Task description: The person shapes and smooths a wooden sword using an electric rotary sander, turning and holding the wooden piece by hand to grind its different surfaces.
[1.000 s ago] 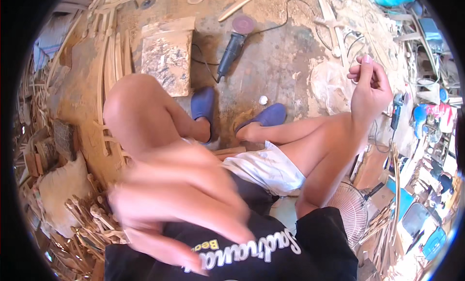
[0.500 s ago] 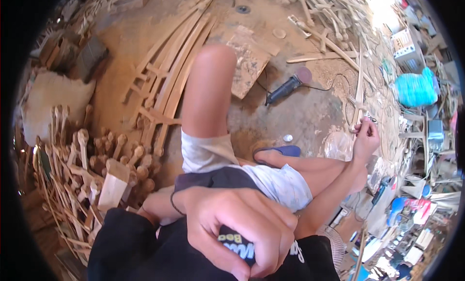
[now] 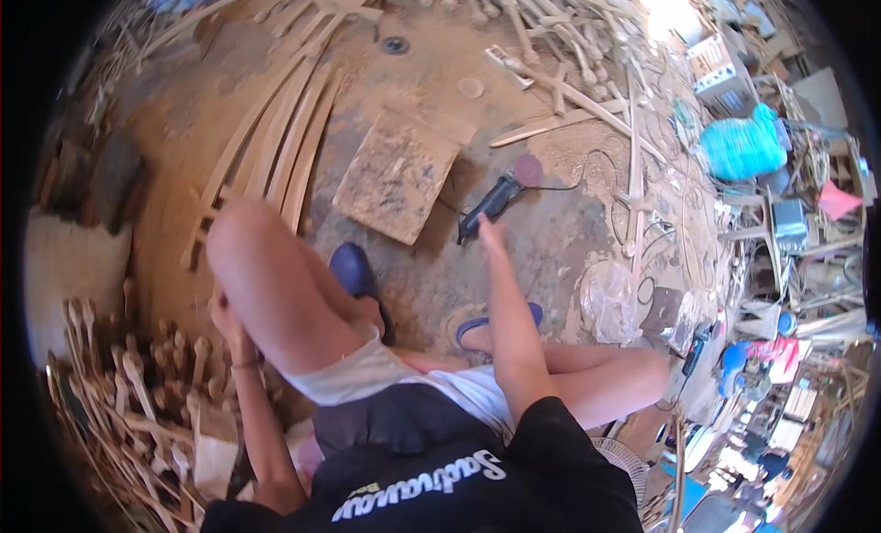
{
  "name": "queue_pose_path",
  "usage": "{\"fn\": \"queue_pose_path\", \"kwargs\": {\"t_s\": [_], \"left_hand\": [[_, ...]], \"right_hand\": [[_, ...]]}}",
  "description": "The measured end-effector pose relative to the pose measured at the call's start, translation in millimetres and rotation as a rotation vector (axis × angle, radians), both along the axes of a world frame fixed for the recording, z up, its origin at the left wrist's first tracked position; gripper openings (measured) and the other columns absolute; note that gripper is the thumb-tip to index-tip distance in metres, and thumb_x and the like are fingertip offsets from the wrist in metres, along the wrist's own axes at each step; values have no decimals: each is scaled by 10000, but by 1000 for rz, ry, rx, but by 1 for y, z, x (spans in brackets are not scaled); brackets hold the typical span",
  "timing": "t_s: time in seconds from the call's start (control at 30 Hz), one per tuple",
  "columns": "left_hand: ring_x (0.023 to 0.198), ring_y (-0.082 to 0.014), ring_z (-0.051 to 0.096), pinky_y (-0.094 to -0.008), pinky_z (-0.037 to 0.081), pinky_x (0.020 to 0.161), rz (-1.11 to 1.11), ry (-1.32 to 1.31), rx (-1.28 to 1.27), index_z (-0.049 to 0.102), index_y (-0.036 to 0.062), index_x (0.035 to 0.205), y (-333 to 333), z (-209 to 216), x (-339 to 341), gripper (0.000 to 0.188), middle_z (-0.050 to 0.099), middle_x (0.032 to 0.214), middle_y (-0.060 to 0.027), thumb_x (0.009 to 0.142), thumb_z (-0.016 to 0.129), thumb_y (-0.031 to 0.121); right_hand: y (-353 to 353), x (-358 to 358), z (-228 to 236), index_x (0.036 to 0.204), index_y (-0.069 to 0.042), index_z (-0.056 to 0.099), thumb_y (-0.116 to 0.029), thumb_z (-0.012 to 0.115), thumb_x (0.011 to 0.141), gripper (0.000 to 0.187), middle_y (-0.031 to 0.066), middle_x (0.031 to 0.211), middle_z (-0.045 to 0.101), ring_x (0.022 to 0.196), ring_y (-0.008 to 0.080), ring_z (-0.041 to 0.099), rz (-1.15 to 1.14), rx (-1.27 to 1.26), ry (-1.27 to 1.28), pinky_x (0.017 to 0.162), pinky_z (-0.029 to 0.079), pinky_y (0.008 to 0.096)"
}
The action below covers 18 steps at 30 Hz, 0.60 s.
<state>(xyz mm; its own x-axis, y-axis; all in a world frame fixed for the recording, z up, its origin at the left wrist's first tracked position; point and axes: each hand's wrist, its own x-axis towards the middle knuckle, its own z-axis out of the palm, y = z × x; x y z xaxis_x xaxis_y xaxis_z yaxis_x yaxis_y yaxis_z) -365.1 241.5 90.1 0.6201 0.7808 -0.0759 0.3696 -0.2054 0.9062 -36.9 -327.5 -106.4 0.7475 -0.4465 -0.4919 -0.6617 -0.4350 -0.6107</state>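
Observation:
On the dusty floor lies an angle grinder (image 3: pixel 496 199) with a dark body and a round reddish disc. My right hand (image 3: pixel 493 230) is stretched down to its rear end, and a fingertip appears to touch the body. The hand is small in view, so its grip shows poorly, but the fingers look extended. My left hand (image 3: pixel 226 320), with a dark band on the wrist, is against the outer side of my raised left leg (image 3: pixel 275 294). The leg hides most of its fingers. A worn, dusty wooden board (image 3: pixel 395 177) sits just left of the grinder.
Long wooden strips (image 3: pixel 292 147) lie beyond my left knee. Several carved wooden pieces (image 3: pixel 138 377) are heaped at my left. The grinder's cord (image 3: pixel 596 170) runs right. A clear plastic bag (image 3: pixel 609 302) and a blue wrapped bundle (image 3: pixel 745 147) are to the right.
My right hand has left the wooden pieces at the right and reached the grinder. My left hand has dropped from before my chest to my left leg. The view has shifted.

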Motion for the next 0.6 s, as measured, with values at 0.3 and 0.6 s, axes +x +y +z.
{"fn": "queue_pose_path", "kwargs": {"t_s": [0.3, 0.6], "left_hand": [[1177, -188, 644, -355, 506, 1080, 126, -245, 435, 673, -3, 1366, -84, 196, 108, 252, 711, 1311, -87, 1140, 664, 108], [1431, -363, 608, -425, 449, 1224, -515, 226, 205, 607, -44, 1543, -21, -49, 364, 653, 648, 1563, -235, 1190, 525, 499]], "right_hand": [[10, 29, -11, 1153, 0, 756, -356, 846, 903, 444, 172, 975, 789, 837, 284, 777, -240, 469, 308, 779, 640, 492], [-24, 10, 161, 839, -37, 755, -86, 834, 823, 94, 101, 779, 760, 674, 189, 727, -227, 1001, -272, 615, 548, 359]]}}
